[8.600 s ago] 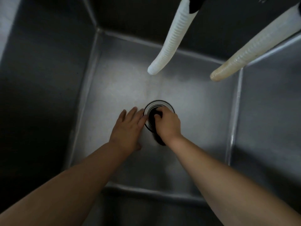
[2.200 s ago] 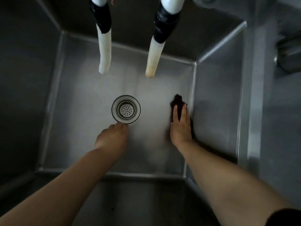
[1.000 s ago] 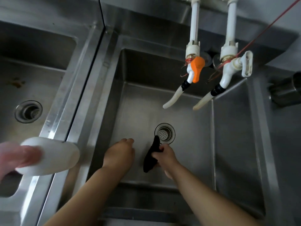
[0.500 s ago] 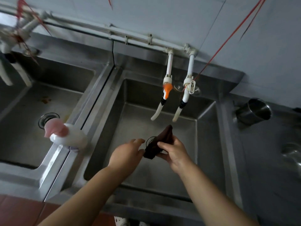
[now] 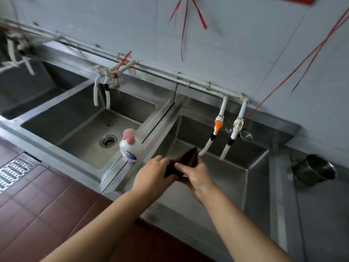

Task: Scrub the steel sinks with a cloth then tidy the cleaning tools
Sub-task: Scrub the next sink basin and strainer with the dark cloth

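Note:
Both hands hold a dark brown cloth [image 5: 186, 161] above the front part of the right steel sink [image 5: 243, 163]. My left hand [image 5: 154, 175] grips its left side and my right hand [image 5: 196, 177] pinches its right side; the cloth's upper corner sticks up between them. The middle steel sink [image 5: 79, 127] lies to the left, with a round drain [image 5: 108, 141] in its floor. A white soap bottle with a pink cap [image 5: 130, 146] stands on the ledge between the two sinks, just left of my left hand.
Two white taps [image 5: 224, 137] with hoses hang over the right sink, one with an orange handle. More taps [image 5: 103, 89] hang over the middle sink. A steel cup [image 5: 314, 170] lies on the counter at right. Red floor tiles and a floor grate [image 5: 13, 172] lie at lower left.
The cloth has been lifted out of the right sink and my left hand has taken hold of it too. The view has risen and swung left, showing the middle sink and the floor.

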### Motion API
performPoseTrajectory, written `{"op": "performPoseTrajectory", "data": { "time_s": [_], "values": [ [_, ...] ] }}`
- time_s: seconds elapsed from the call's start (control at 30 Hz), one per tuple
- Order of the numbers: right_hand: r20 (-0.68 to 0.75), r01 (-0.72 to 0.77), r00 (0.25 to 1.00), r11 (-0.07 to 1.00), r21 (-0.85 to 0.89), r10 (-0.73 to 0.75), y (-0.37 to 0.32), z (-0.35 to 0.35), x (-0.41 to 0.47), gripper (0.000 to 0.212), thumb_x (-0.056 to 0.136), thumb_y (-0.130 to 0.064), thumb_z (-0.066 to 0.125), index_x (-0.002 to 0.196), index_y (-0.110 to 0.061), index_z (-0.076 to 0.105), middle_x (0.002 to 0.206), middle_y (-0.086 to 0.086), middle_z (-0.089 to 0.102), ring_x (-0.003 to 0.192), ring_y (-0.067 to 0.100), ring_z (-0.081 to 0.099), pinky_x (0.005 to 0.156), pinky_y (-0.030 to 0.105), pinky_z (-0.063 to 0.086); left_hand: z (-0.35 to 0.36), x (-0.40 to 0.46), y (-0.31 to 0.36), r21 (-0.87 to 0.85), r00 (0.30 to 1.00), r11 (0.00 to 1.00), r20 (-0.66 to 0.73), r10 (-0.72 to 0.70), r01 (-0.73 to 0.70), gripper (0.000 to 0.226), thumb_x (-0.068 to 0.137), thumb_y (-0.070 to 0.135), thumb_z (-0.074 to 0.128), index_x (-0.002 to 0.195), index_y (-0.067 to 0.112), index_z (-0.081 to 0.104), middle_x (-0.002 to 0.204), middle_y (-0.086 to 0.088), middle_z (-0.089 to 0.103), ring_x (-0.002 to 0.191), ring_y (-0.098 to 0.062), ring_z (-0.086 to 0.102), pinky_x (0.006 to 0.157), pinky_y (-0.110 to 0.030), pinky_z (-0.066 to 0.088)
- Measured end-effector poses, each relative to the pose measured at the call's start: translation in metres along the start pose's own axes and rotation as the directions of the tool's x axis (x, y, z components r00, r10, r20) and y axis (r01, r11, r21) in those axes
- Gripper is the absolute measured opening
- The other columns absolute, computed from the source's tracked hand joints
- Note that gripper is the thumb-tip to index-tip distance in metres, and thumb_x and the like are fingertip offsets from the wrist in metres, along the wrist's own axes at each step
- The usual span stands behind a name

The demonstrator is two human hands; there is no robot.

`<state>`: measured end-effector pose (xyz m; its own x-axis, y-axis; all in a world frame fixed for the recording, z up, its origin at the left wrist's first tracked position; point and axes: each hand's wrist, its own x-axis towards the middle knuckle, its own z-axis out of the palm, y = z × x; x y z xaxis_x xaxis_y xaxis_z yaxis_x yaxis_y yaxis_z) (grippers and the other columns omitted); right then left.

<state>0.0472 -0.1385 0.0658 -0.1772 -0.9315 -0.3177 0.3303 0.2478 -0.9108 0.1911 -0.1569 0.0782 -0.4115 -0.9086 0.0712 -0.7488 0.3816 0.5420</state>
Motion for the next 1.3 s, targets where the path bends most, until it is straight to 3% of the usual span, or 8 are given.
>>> {"op": "performPoseTrajectory", "data": {
  "time_s": [0.2,0.37,0.57,0.67,0.97,1.1,1.2,1.3],
  "values": [
    [0.150,0.040,0.988,0.998,-0.057,-0.031,-0.008,0.095,0.000,0.044,0.076,0.009,0.068,0.115,-0.007,0.054,0.107,0.019,0.065,0.098,0.035,0.064,0.078,0.053,0.055,-0.075,-0.021,-0.056,-0.020,0.988,0.990,-0.071,-0.138,0.136,0.024,0.087,0.033,0.053,0.109,0.033,0.061,0.100,0.010,0.060,0.087,-0.014,0.060,0.064,-0.028,0.044],
    [0.232,0.088,0.971,0.987,-0.134,-0.055,0.004,0.184,0.014,0.040,0.076,0.013,0.065,0.104,-0.014,0.056,0.100,0.013,0.065,0.093,0.028,0.065,0.074,0.045,0.058,-0.131,-0.034,-0.131,-0.110,0.943,0.954,-0.153,-0.294,0.280,0.016,0.089,0.029,0.049,0.095,0.027,0.063,0.082,0.011,0.065,0.078,-0.013,0.062,0.067,-0.033,0.050],
    [0.216,0.171,0.970,0.947,-0.273,-0.113,0.039,0.299,0.044,0.035,0.074,0.006,0.069,0.091,-0.023,0.059,0.088,0.001,0.067,0.083,0.011,0.067,0.073,0.026,0.057,-0.192,-0.035,-0.243,-0.308,0.929,0.904,-0.125,-0.348,0.297,0.026,0.084,0.018,0.055,0.104,0.031,0.064,0.098,0.007,0.066,0.090,-0.014,0.063,0.081,-0.041,0.054],
    [0.206,0.164,0.973,0.943,-0.289,-0.105,0.058,0.349,0.063,0.033,0.071,0.004,0.072,0.090,-0.020,0.061,0.091,0.008,0.069,0.088,0.021,0.068,0.081,0.038,0.057,-0.212,-0.026,-0.288,-0.392,0.936,0.876,-0.086,-0.341,0.283,0.028,0.082,0.022,0.061,0.108,0.032,0.062,0.100,0.009,0.066,0.093,-0.013,0.064,0.083,-0.042,0.054],
    [0.122,0.158,0.985,0.918,-0.363,-0.121,0.085,0.408,0.133,0.028,0.072,-0.002,0.076,0.087,-0.019,0.059,0.089,0.004,0.067,0.090,0.022,0.065,0.079,0.034,0.056,-0.233,0.048,-0.371,-0.206,0.960,0.943,-0.046,-0.278,0.263,0.018,0.087,0.017,0.055,0.095,0.029,0.066,0.081,0.011,0.062,0.074,-0.010,0.061,0.060,-0.020,0.045],
    [0.141,0.178,0.983,0.825,-0.537,-0.121,0.086,0.406,0.189,0.025,0.072,-0.012,0.077,0.082,-0.022,0.056,0.086,-0.002,0.063,0.082,0.015,0.061,0.064,0.014,0.049,-0.233,0.097,-0.399,-0.200,0.952,0.932,0.012,-0.305,0.301,0.020,0.087,0.014,0.052,0.089,0.031,0.062,0.076,0.007,0.064,0.067,-0.015,0.064,0.059,-0.029,0.053],
    [0.140,0.216,0.975,0.605,-0.767,-0.171,0.089,0.401,0.237,0.027,0.067,-0.028,0.079,0.072,-0.024,0.053,0.093,-0.004,0.051,0.080,0.011,0.053,0.069,0.022,0.045,-0.231,0.134,-0.421,-0.159,0.945,0.932,0.069,-0.319,0.326,0.021,0.088,0.014,0.051,0.092,0.032,0.062,0.081,0.006,0.065,0.066,-0.013,0.064,0.052,-0.023,0.049],
    [0.109,0.166,0.985,0.587,-0.793,-0.131,0.098,0.405,0.274,0.030,0.065,-0.030,0.080,0.067,-0.025,0.050,0.095,-0.006,0.048,0.081,0.011,0.050,0.073,0.025,0.043,-0.228,0.168,-0.445,-0.157,0.927,0.919,0.165,-0.337,0.362,0.017,0.088,0.013,0.051,0.092,0.025,0.063,0.075,0.000,0.067,0.059,-0.018,0.067,0.055,-0.035,0.058]
  ]
}}
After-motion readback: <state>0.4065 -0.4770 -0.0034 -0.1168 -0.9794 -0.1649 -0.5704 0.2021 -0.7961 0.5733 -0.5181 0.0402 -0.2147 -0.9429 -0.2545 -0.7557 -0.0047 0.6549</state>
